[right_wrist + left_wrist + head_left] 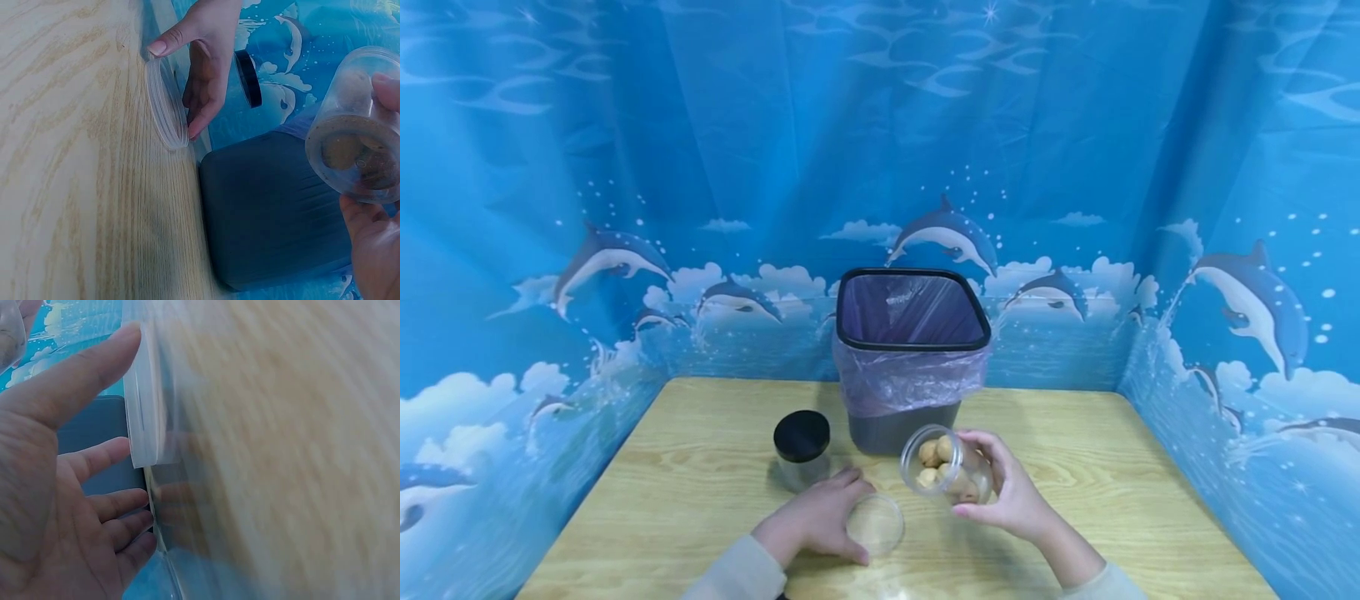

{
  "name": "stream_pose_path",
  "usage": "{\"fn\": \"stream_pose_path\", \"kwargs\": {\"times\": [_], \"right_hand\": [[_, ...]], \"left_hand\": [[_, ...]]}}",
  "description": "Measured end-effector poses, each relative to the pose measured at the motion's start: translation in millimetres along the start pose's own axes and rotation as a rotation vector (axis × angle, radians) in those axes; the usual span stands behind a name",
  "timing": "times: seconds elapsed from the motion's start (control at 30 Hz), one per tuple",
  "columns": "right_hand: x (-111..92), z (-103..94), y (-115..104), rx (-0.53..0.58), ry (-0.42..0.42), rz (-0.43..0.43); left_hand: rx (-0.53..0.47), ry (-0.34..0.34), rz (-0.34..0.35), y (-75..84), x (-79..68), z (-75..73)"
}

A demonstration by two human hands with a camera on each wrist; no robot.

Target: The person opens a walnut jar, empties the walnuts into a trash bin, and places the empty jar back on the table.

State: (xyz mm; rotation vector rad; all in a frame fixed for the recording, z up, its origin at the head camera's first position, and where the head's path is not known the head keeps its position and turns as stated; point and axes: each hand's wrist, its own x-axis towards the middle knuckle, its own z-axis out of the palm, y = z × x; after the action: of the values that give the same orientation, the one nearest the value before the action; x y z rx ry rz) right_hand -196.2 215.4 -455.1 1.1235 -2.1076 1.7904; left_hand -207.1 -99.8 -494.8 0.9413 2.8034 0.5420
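My right hand (1011,492) grips a clear plastic jar (973,479), tilted so its uncovered mouth faces left. Several round tan pieces resembling walnuts (929,452) lie inside it. Thumb and fingers are around the jar's side, and its base (359,159) shows in the right wrist view. On the table, a round clear lid (876,523) lies beside my left hand (831,515). The left thumb and forefinger hold this lid by opposite parts of its rim, seen in the right wrist view. Just beyond the left hand stands another clear jar (805,473) with a black lid (802,436).
A dark bin (887,429) with a purple liner bag (913,379) and black rim stands at the back middle of the wooden table (715,425). Blue curtains (737,150) printed with dolphins enclose the back and both sides.
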Motion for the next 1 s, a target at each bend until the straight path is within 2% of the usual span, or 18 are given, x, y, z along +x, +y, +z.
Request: {"fn": "stream_pose_path", "kwargs": {"times": [0.13,0.3,0.7,1.0], "right_hand": [[-0.3,-1.0,0.9,-0.004,0.003,-0.011],[0.4,-2.4,-1.4,0.000,0.010,0.001],[0.2,-6.4,-4.1,-0.004,0.032,0.002],[0.5,-8.5,-4.6,-0.001,0.022,0.001]], "left_hand": [[-0.036,0.015,0.005,-0.8,-0.8,-1.1],[-0.057,0.037,0.045,-0.7,-2.5,-8.1],[0.044,0.120,0.111,4.2,-8.4,-29.0],[0.131,0.212,0.191,16.1,-18.3,-47.0]]}}
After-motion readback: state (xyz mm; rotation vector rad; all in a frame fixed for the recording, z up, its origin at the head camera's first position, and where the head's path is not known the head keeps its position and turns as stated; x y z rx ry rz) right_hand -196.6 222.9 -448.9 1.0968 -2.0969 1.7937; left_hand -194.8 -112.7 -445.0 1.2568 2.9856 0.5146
